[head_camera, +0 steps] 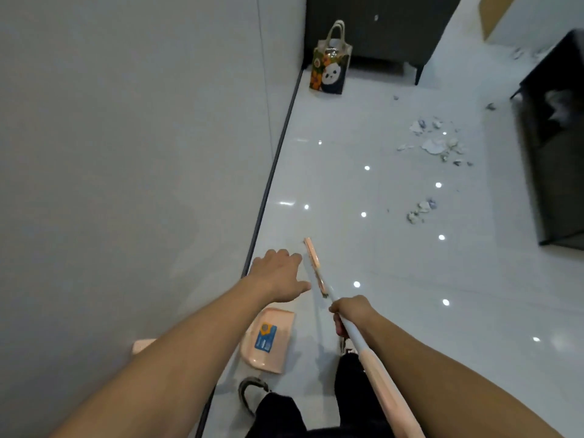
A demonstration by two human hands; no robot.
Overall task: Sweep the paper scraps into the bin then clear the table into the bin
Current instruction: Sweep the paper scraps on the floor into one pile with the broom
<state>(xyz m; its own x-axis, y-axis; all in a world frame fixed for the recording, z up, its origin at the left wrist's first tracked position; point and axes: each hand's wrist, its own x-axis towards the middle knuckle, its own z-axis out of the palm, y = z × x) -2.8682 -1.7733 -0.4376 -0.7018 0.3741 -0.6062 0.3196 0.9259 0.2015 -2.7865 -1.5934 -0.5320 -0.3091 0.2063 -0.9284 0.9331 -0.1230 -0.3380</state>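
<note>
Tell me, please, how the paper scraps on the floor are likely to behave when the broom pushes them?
The paper scraps look small, thin and torn, so probably very light and apt to scatter. The glossy floor mirrors lights, so they likely slide easily. The right hand grips the broom.

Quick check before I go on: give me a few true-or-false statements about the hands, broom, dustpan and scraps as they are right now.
1. The right hand grips the broom handle. True.
2. The left hand holds the dustpan. False: it holds nothing, fingers spread; the dustpan lies on the floor.
3. The paper scraps are already in the dustpan. False: they lie scattered on the floor, far ahead.
4. A panda bag stands by the wall. True.
</note>
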